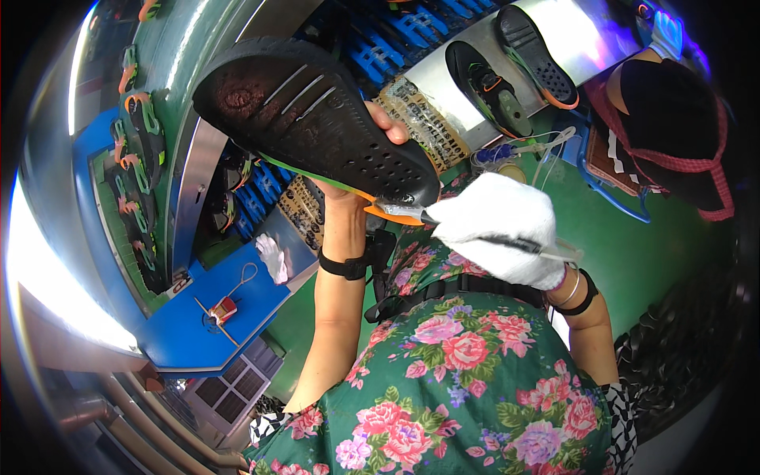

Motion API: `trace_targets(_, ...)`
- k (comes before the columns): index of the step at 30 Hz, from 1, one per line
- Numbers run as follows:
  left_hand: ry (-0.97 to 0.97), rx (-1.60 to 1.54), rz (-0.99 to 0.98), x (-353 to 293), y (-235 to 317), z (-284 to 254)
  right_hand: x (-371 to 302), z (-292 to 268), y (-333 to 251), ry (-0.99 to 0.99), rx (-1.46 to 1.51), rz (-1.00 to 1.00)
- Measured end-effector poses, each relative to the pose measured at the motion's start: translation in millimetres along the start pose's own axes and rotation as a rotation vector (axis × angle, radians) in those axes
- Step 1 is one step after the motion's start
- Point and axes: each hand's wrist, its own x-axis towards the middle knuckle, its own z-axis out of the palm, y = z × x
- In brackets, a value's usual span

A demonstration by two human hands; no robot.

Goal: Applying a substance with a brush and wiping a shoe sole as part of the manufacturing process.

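Observation:
My bare left hand (388,124) grips a black shoe (317,119) from beneath, fingertips showing over its edge. The shoe's sole faces up, with small round holes and slots in it; green runs along its side and orange at the end near me. My right hand, in a white glove (495,226), is closed around a slim black-handled brush (511,242). Its pale, translucent tip touches or nearly touches the orange end of the shoe. A clear tube trails behind the handle.
Two black shoes (483,91) lie on a metal bench, next to blue racks (380,59). A conveyor with shoes (142,134) runs at left. A blue table (190,324) bears a glove (271,257) and a small red-and-white device (222,309). Another person (665,111) works at the right.

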Motion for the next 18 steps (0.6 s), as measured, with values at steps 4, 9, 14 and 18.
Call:
trace_targets(4,-0.031,-0.033,-0.014,0.1,3.6,-4.9,-1.3,4.3,0.3,0.037,-0.029,0.044)
trace_targets(9,-0.083,-0.024,-0.044,-1.3,3.5,-28.9,-1.5,10.0,-1.4,0.023,-0.007,0.017)
trace_targets(14,-0.069,-0.025,-0.082,-0.2,2.9,-29.1,-4.5,14.8,-7.6,0.009,-0.107,-0.051)
trace_targets(18,-0.005,-0.110,-0.102,-3.7,3.0,-22.8,-11.7,25.5,-4.1,0.007,-0.116,-0.167)
